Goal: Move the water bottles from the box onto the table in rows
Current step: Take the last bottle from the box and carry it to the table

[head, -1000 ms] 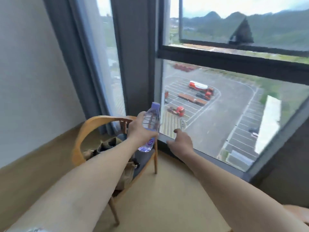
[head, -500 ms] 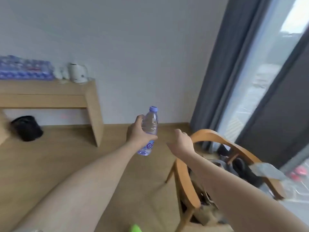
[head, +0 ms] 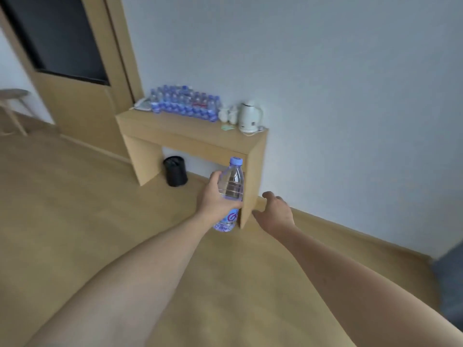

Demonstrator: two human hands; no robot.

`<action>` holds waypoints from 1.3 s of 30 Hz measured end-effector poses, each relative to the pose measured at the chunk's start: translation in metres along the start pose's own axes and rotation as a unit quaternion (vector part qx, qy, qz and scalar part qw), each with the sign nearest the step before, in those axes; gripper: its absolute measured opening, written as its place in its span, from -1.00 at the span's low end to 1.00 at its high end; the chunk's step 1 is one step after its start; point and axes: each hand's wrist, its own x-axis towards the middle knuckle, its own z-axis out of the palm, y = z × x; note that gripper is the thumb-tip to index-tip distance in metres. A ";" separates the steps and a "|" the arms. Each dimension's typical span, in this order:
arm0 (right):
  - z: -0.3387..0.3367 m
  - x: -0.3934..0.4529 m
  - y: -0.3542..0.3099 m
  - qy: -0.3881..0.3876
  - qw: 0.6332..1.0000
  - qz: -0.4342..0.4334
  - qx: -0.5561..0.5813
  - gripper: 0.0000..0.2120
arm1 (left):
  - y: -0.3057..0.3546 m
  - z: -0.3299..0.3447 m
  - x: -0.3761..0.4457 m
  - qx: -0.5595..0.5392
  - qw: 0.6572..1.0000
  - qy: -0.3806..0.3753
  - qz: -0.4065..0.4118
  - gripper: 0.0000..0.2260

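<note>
Head view: we are holding one water bottle (head: 230,194) upright, cap at twelve o'clock, our left hand (head: 215,196) wrapping its middle; our right hand (head: 276,209) is hanging loose, holding nothing; the rows of bottles (head: 185,103) on the table (head: 190,136) are lying well apart at eleven o'clock.

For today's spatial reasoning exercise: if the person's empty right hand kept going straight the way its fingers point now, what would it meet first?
Probably the table's wooden side panel, just ahead of the right hand, or the wall beside it; depth is unclear from one view.
</note>
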 end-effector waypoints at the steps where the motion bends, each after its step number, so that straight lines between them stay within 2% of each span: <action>1: 0.009 0.016 -0.013 -0.011 1.000 -0.011 -0.002 -0.43 | -0.008 -0.011 0.012 0.001 1.000 0.014 -0.010 -0.25; 5: 0.048 0.078 -0.064 -0.050 0.998 -0.044 -0.007 -0.48 | -0.048 -0.054 0.062 0.019 0.997 0.057 -0.042 -0.33; 11: 0.115 0.178 -0.142 -0.062 0.996 -0.069 0.009 -0.43 | -0.105 -0.118 0.164 0.028 0.994 0.089 -0.056 -0.30; 17: 0.164 0.281 -0.228 -0.075 0.995 -0.061 0.008 -0.41 | -0.137 -0.185 0.284 0.052 0.994 0.074 -0.058 -0.37; 22: 0.190 0.360 -0.291 -0.061 0.996 -0.061 0.035 -0.40 | -0.154 -0.231 0.376 0.061 0.995 0.065 -0.053 -0.32; 30: 0.246 0.485 -0.346 -0.071 0.996 -0.056 0.027 -0.42 | -0.206 -0.264 0.513 0.076 0.993 0.068 -0.066 -0.29; 39: 0.287 0.686 -0.420 -0.083 0.994 -0.057 0.042 -0.42 | -0.250 -0.291 0.704 0.102 0.990 0.054 -0.075 -0.30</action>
